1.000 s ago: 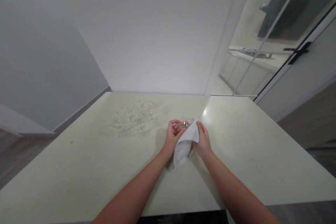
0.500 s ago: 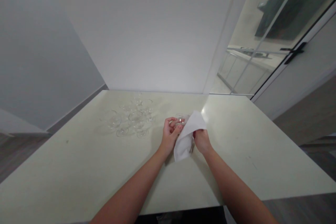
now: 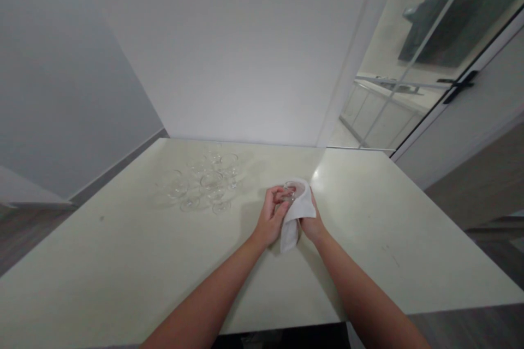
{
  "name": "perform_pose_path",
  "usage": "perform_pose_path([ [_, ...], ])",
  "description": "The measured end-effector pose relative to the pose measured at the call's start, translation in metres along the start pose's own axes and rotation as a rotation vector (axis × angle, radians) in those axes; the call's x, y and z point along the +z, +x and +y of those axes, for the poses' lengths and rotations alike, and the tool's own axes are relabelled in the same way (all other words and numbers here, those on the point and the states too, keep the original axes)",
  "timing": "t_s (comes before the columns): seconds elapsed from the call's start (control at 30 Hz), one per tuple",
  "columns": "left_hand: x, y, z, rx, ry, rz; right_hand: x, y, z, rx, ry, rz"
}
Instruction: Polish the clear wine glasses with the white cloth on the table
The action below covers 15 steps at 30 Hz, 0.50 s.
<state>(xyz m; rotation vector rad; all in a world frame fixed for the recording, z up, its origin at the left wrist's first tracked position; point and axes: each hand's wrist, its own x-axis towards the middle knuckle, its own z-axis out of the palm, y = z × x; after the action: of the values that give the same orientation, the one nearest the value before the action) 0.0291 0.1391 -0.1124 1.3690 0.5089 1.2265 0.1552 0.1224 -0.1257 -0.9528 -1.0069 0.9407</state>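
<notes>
My left hand (image 3: 273, 216) is closed around the left side of a clear drinking glass (image 3: 291, 191), held over the middle of the table. A white cloth (image 3: 302, 206) wraps the glass's right side and hangs down below it. My right hand (image 3: 313, 224) grips the cloth from the right, pressing it to the glass; its fingers are mostly hidden behind the cloth. The lower part of the glass is covered by cloth and hands. To the left, several clear stemmed glasses (image 3: 213, 181) stand close together on the table.
The pale table (image 3: 135, 272) meets a white wall (image 3: 245, 65) at its far edge. On the right is a glass-paned door with a black handle (image 3: 460, 87). A grey wall (image 3: 82, 92) rises on the left.
The glass and both hands have shifted slightly right and nearer. The cloth, raised and spread earlier, now curves around the glass's rim and right side. The standing glasses have not moved.
</notes>
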Motion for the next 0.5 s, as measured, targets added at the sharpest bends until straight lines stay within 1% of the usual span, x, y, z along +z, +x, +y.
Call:
perform_pose_path([
  [0.07,0.0,-0.001,0.0,0.105,0.252,0.014,-0.002,0.0,0.001,-0.035,0.03,-0.022],
  [0.13,-0.001,-0.001,-0.001,0.182,0.498,0.018,-0.003,-0.001,0.001,-0.021,0.057,-0.017],
  [0.17,-0.001,-0.001,-0.001,0.198,0.592,0.009,-0.003,-0.001,0.002,-0.01,0.069,0.002],
  [0.23,-0.003,-0.001,-0.002,0.205,0.71,-0.031,-0.003,-0.001,0.002,0.018,0.097,0.057],
  [0.37,-0.005,-0.002,-0.009,0.22,0.747,-0.103,-0.006,0.001,0.002,0.101,0.078,0.164],
  [0.43,-0.004,-0.003,-0.013,0.222,0.734,-0.11,-0.008,0.001,0.003,0.168,0.035,0.258],
  [0.5,-0.003,-0.003,-0.016,0.256,0.708,-0.087,-0.008,-0.001,0.005,0.227,0.006,0.354],
])
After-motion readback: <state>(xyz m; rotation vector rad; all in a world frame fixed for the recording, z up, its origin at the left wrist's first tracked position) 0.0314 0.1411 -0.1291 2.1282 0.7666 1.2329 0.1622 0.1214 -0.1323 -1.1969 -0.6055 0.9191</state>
